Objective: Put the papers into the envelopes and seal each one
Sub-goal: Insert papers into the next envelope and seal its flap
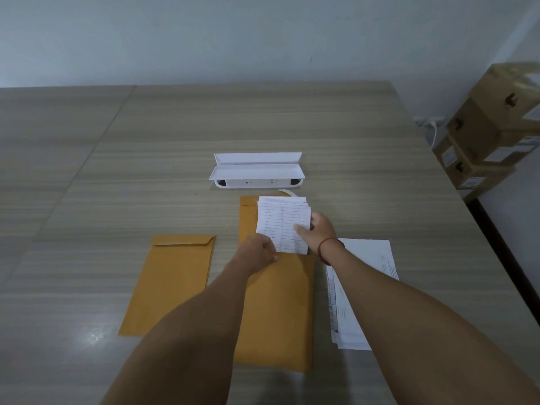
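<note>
Papers (282, 220) sit with lower end hidden inside envelope (277, 317).

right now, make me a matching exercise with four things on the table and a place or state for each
1 ruled papers
2 left envelope
3 paper stack
4 white tray

a farthest from the person
b gripped by the right hand
c flap down, untouched
d rightmost of the four

Pairs: 1-b, 2-c, 3-d, 4-a
</note>
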`<state>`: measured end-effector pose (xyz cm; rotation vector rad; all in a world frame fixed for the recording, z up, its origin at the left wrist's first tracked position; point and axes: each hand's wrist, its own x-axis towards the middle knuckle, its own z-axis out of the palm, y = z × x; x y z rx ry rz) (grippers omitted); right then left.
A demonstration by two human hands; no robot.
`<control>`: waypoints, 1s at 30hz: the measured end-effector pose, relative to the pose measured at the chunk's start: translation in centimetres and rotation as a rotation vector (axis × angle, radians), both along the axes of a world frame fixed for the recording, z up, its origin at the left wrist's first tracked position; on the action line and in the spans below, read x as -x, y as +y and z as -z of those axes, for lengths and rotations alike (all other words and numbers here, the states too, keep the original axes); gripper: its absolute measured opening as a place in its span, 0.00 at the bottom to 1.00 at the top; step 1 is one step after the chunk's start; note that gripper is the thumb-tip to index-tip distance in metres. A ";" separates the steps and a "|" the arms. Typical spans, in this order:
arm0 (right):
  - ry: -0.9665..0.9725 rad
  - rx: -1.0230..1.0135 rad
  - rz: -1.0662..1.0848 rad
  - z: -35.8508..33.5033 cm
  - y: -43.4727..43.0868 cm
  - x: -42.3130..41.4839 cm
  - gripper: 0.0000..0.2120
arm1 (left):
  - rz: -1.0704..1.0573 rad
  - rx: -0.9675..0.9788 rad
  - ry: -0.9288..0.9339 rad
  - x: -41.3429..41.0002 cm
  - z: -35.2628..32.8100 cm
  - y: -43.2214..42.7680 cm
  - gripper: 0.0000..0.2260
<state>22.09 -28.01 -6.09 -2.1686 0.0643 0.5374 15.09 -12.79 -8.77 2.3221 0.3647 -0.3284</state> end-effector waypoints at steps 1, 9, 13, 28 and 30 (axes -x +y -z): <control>-0.013 -0.012 0.025 -0.3 0.3 -0.5 0.16 | 0.007 -0.002 -0.006 0.1 0.0 0.0 0.07; 0.025 0.084 0.005 -0.3 0.7 -0.6 0.15 | 0.031 0.016 0.003 0.3 0.5 0.0 0.08; 0.009 0.164 -0.053 0.3 0.6 -0.5 0.12 | 0.049 0.060 0.064 0.2 0.4 -0.3 0.08; 0.048 0.249 -0.245 0.8 0.0 0.3 0.19 | 0.055 0.032 0.104 -0.8 1.0 -0.2 0.11; 0.003 0.175 -0.227 0.3 -0.1 0.1 0.19 | 0.073 0.007 0.096 -0.8 1.0 -0.4 0.10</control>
